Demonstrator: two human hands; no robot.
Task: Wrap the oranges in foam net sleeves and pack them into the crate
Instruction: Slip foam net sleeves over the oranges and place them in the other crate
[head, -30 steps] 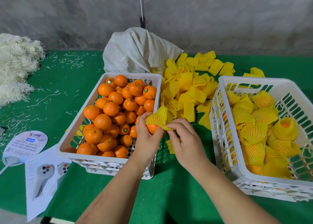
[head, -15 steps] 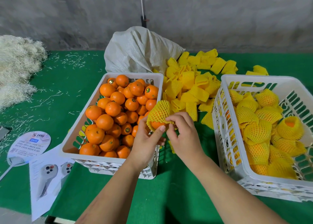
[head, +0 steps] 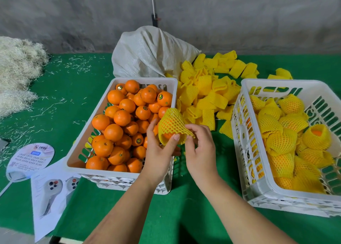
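My left hand [head: 160, 147] grips an orange covered by a yellow foam net sleeve [head: 170, 125], held above the near right corner of the left white crate [head: 77, 162]. My right hand [head: 200, 145] pinches the sleeve's lower edge from the right. That left crate is heaped with bare oranges [head: 121, 118]. The right white crate [head: 262, 190] holds several oranges wrapped in yellow sleeves [head: 280, 142]. A pile of empty yellow sleeves [head: 204, 94] lies on the green table between and behind the crates.
A white woven sack [head: 151, 53] sits behind the left crate. Pale shredded fibre [head: 16, 73] is heaped at the far left. A round paper fan [head: 30, 160] and a printed sheet [head: 49, 194] lie at the near left edge. A grey wall closes the back.
The sleeve has been drawn further down over the orange, hiding most of it. Both hands have stayed over the left crate's right corner.
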